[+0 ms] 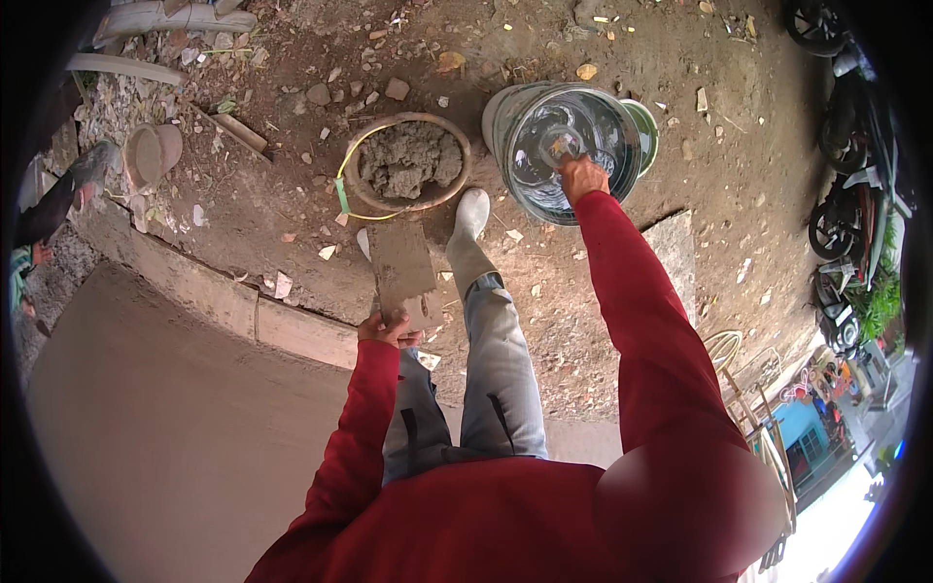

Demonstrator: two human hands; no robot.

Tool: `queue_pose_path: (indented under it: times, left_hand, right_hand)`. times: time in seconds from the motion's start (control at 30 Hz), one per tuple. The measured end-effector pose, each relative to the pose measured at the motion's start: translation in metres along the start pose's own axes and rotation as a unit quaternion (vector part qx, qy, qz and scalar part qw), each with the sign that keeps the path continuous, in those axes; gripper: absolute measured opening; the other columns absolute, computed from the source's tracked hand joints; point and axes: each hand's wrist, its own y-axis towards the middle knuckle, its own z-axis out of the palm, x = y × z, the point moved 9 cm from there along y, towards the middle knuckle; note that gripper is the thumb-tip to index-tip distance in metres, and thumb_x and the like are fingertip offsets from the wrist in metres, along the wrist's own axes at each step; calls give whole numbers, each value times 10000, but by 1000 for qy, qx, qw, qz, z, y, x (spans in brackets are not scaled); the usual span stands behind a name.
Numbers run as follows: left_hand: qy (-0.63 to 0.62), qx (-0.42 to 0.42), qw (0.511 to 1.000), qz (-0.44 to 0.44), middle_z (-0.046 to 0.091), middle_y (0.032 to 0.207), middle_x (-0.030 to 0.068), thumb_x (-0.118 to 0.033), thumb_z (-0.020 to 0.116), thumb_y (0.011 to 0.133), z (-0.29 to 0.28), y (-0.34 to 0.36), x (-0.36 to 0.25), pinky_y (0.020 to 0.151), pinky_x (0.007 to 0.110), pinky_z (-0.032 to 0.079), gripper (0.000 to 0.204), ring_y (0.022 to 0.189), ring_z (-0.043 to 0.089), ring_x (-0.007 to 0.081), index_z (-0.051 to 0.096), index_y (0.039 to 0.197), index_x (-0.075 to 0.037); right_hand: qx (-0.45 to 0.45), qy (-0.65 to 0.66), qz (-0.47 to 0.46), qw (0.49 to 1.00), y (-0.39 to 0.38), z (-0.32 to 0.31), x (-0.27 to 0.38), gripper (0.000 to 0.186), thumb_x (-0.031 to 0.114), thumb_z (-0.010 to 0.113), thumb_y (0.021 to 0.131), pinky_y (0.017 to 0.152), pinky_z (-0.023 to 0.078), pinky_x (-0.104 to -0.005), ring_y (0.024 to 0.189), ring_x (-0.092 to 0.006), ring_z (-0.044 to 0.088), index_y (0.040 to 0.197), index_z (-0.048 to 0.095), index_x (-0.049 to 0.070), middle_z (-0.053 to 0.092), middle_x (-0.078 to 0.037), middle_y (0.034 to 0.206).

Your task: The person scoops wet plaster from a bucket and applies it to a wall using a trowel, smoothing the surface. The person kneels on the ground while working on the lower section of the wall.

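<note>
My left hand (387,330) grips the lower end of a flat, mud-coloured board (402,269) held in front of my left leg. My right hand (585,178) is closed at the end of my outstretched arm inside a large bucket of water (497,136), on a small pale object (561,138) that I cannot make out clearly. Left of the bucket stands a round tub (355,183) filled with grey mortar (411,163), with a yellow wire handle and a green grip resting around its left side. A green container (644,121) sits partly hidden behind the bucket's right side.
A concrete ledge (217,272) borders the smooth surface at left. Another person (44,209) is at the far left edge, near an empty pot (148,155). A flat slab (671,248) lies below the bucket. Parked motorbikes (846,146) line the right.
</note>
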Motion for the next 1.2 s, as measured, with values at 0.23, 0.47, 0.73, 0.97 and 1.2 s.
queue_pose_path:
  times: [0.23,0.47,0.73,0.97,1.2]
  left_hand:
    - [-8,-2,999,33,639,846,147,-78,638,837,-6,28,9,488,319,561,258,590,655,249,538,1057,12]
    - [74,19,996,35,594,934,136,-152,635,843,-15,61,3,522,310,573,285,648,612,230,537,1045,24]
    - [-41,-30,999,-7,457,1272,150,-112,604,870,-53,116,-6,766,561,536,424,1102,506,320,420,1232,9]
    - [52,-110,993,-11,595,1049,189,-133,615,863,-98,113,-39,514,444,573,315,792,639,328,507,1119,16]
    - [128,-81,987,59,657,861,160,-139,592,871,-88,121,-21,407,366,558,228,540,660,281,569,1046,5]
  right_hand:
    - [-147,164,-47,974,-76,-91,8,136,181,669,810,528,482,-467,648,-379,608,882,610,81,565,-169,787]
    - [-107,101,-152,977,-122,-155,102,164,203,689,792,514,502,-410,644,-309,620,858,599,83,563,-145,778]
    - [58,32,-196,978,-86,-84,212,278,336,624,838,653,524,-403,746,-310,657,925,635,72,626,-179,849]
    - [120,11,-152,981,-49,-37,254,339,386,595,840,745,513,-424,827,-335,659,892,668,59,669,-184,889]
    - [136,-23,-153,979,-31,-12,270,342,379,588,835,792,512,-414,901,-323,653,953,673,69,670,-160,974]
